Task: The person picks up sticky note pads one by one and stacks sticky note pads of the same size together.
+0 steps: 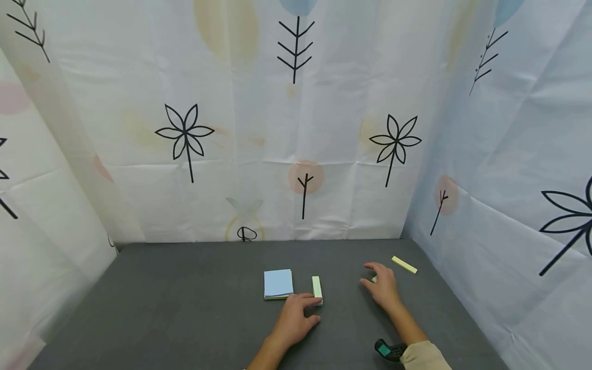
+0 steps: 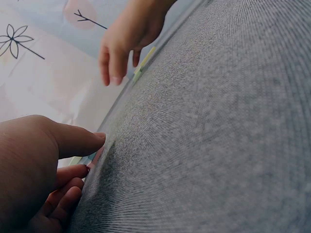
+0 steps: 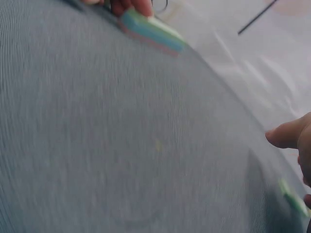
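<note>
My left hand (image 1: 295, 319) lies by a small stack of narrow sticky-note strips (image 1: 316, 287), its fingertips against the near end. Pale green tops the stack, with blue and pink layers below in the right wrist view (image 3: 151, 33). Over a light green strip (image 1: 374, 279) hovers my right hand (image 1: 383, 289), thumb and fingers spread; the hand partly hides that strip. The right wrist view places this green strip (image 3: 293, 198) below the fingers, apart from the thumb. Just beyond the right hand lies a yellow strip (image 1: 404, 264).
A square sticky-note pad (image 1: 278, 282), blue on top with a yellow-green layer below, sits left of the strip stack. A black wrist device with a green patch (image 1: 388, 350) is at the right wrist. Patterned white curtains (image 1: 259, 128) border the grey table (image 1: 185, 308).
</note>
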Tool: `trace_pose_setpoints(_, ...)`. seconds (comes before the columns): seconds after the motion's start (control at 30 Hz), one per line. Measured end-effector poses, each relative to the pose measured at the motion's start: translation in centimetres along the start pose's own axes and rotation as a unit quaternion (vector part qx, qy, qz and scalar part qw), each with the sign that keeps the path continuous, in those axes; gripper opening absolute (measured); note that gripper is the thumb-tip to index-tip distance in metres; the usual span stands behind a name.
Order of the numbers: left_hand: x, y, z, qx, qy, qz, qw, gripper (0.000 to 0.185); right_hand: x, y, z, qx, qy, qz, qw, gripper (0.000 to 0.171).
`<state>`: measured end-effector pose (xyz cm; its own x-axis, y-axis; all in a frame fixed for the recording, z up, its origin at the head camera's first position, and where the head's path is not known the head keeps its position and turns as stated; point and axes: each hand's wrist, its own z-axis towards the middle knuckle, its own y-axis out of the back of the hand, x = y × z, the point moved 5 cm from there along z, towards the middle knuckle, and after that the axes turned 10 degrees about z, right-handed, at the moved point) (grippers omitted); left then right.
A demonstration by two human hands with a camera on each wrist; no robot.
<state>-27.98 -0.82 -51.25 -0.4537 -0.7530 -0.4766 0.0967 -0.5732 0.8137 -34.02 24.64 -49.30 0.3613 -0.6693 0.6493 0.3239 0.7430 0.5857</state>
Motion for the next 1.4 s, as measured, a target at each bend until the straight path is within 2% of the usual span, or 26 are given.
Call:
trace_pose_setpoints(0.07, 0.0, 0.0, 0.0, -0.002, -0.003, 0.000, 1.0000, 0.038, -0.5, 0.4, -0.3, -0.010, 0.010, -0.021, 1.000, 0.043)
trace_pose_setpoints(0.17, 0.0, 0.1, 0.0, -0.003, -0.004, -0.002, 1.0000, 0.038, -1.5, 0.8, -0.5, -0.013, 0.000, -0.043, 0.999, 0.048)
trace_pose_setpoints(0.33, 0.0, 0.0, 0.0, -0.001, -0.001, -0.001, 1.0000, 0.039, -2.9, 1.3, -0.6, 0.018, -0.040, -0.058, 0.997, 0.054)
trace_pose_setpoints(0.43, 0.1, -0.1, 0.0, 0.003, 0.001, -0.001, 1.0000, 0.040, -3.7, 1.5, -0.4, 0.041, -0.040, -0.066, 0.996, 0.056)
trace_pose_setpoints(0.57, 0.1, -0.2, 0.0, 0.005, 0.003, 0.000, 1.0000, 0.042, -4.0, 1.9, -0.1, 0.051, 0.006, -0.086, 0.995, 0.049)
trace_pose_setpoints(0.8, 0.1, -0.1, -0.1, 0.006, 0.005, 0.002, 1.0000, 0.045, -3.0, 2.2, 0.0, 0.040, 0.080, -0.134, 0.987, 0.029)
trace_pose_setpoints(1.03, 0.1, -0.2, -0.1, 0.006, 0.003, 0.005, 1.0000, 0.046, -2.8, 2.2, -0.3, 0.019, 0.140, -0.159, 0.977, 0.022)
trace_pose_setpoints(1.2, 0.1, -0.3, 0.0, 0.006, 0.001, 0.007, 1.0000, 0.046, -2.9, 2.4, -0.4, 0.004, 0.151, -0.149, 0.977, 0.019)
trace_pose_setpoints(1.4, 0.3, -0.4, 0.0, 0.008, 0.005, 0.006, 0.9999, 0.047, -3.2, 2.5, -0.3, 0.017, 0.138, -0.136, 0.981, 0.018)
